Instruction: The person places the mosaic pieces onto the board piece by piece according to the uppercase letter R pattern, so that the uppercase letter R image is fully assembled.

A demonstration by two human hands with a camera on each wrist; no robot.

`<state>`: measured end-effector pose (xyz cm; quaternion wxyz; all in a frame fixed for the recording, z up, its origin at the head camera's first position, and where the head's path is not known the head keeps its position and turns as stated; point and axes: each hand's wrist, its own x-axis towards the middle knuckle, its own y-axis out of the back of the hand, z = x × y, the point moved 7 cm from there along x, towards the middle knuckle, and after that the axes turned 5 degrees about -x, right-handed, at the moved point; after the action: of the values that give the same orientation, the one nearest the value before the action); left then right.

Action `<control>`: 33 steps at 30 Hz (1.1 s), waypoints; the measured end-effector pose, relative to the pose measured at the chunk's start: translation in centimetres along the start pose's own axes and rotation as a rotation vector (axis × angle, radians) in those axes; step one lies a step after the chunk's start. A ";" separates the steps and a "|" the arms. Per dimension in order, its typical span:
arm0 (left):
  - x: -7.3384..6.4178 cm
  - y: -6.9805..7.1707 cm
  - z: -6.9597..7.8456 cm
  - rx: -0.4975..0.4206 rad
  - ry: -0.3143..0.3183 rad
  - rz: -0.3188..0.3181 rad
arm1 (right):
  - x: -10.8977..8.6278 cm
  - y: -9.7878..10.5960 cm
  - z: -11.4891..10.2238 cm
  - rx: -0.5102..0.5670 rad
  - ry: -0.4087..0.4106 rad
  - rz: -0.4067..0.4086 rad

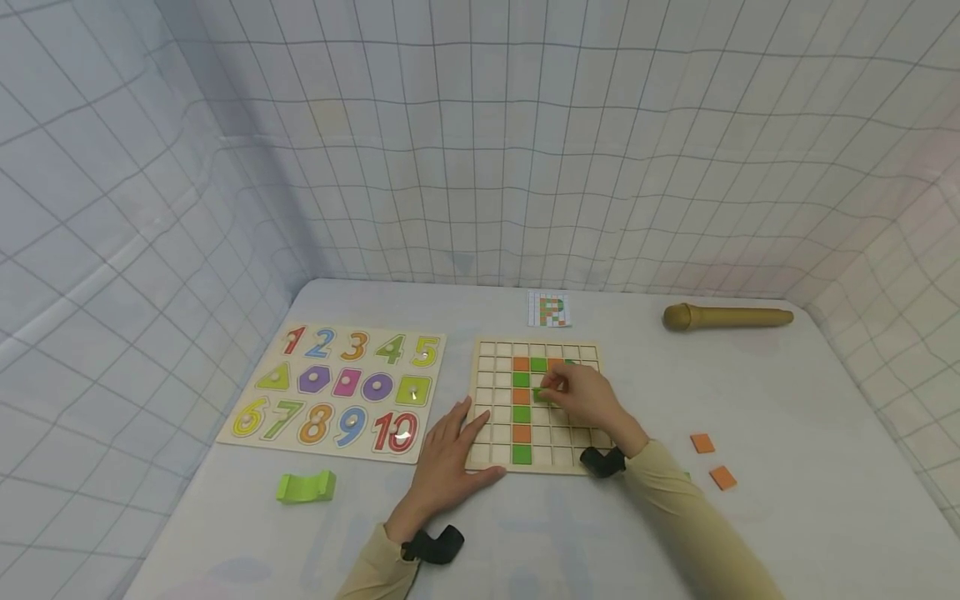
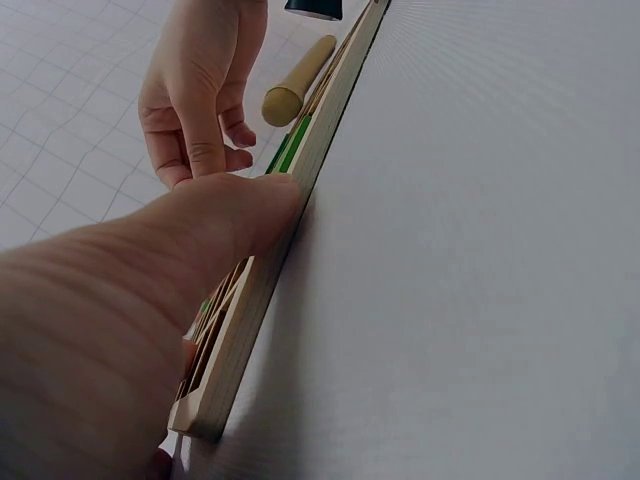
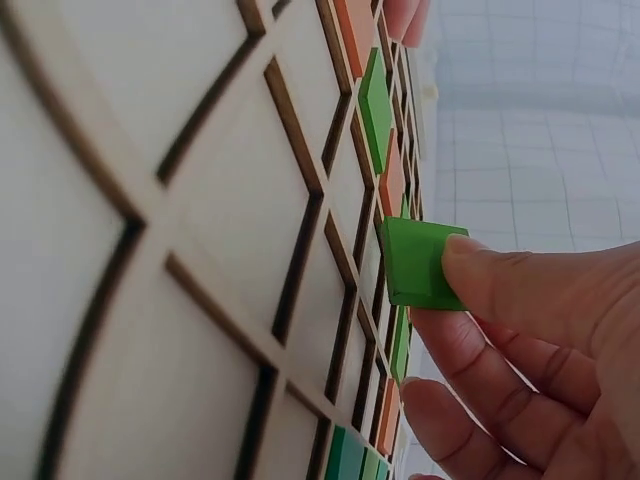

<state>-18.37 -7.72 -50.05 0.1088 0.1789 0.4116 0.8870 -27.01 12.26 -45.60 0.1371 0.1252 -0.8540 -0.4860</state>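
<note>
A wooden grid board (image 1: 543, 470) lies in front of me, with a column of alternating orange and green square tiles and a row along its top. My right hand (image 1: 585, 398) is over the board and pinches a green square tile (image 3: 420, 262) between thumb and fingers. That tile is tilted, its edge close to the grid beside the tile column. Spread at the board's lower left corner, my left hand (image 1: 444, 458) rests with its thumb (image 2: 265, 200) along the near edge. The right hand covers part of the top row's right end in the head view.
A small pattern card (image 1: 549, 309) lies behind the board. To the left are a number-and-shape puzzle (image 1: 360, 367) and a green curved block (image 1: 306, 487). On the right lie a tan microphone-shaped object (image 1: 727, 317) and loose orange tiles (image 1: 702, 442).
</note>
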 end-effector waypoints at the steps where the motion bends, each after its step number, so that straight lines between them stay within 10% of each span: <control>1: 0.0 0.0 0.0 -0.001 -0.002 0.001 | 0.0 -0.1 -0.1 0.003 0.000 -0.004; 33: 0.0 -0.1 -0.2 0.002 0.028 -0.022 | 0.7 -0.4 -0.6 -0.177 0.035 0.050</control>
<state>-18.45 -7.73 -50.24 0.1126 0.1620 0.4160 0.8877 -27.41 11.40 -45.56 0.1747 0.0998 -0.8079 -0.5539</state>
